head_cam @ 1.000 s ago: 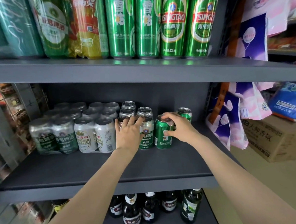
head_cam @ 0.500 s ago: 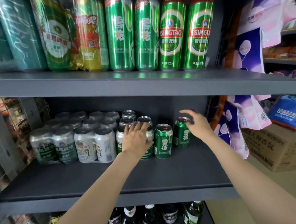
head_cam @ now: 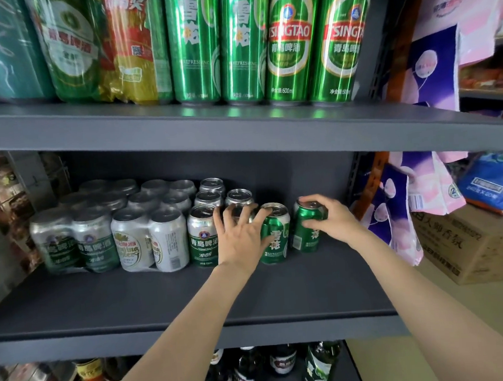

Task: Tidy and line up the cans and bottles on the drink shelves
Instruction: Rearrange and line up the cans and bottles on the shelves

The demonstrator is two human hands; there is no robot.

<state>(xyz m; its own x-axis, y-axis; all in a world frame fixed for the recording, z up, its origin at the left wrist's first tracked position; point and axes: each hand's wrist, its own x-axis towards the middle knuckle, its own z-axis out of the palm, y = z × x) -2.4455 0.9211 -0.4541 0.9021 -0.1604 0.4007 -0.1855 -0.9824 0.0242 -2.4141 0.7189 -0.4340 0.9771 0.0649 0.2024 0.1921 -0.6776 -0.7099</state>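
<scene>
Head view: my right hand (head_cam: pixel 331 219) fingers grip a short green can (head_cam: pixel 306 231) on the middle shelf (head_cam: pixel 192 295); my left hand (head_cam: pixel 238 236) fingers spread wide over a hidden can beside a green "REFRESHING" can (head_cam: pixel 274 237). Above, tall TSINGTAO cans (head_cam: pixel 290 39) read 500ml.

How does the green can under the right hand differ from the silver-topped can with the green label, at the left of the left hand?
The green can is green all over; the silver can is silver above with a green band. The right hand grips the green can; the left hand only rests beside the silver can. The green can stands alone at the right end; the silver can heads a column. Both are short and upright.
</scene>
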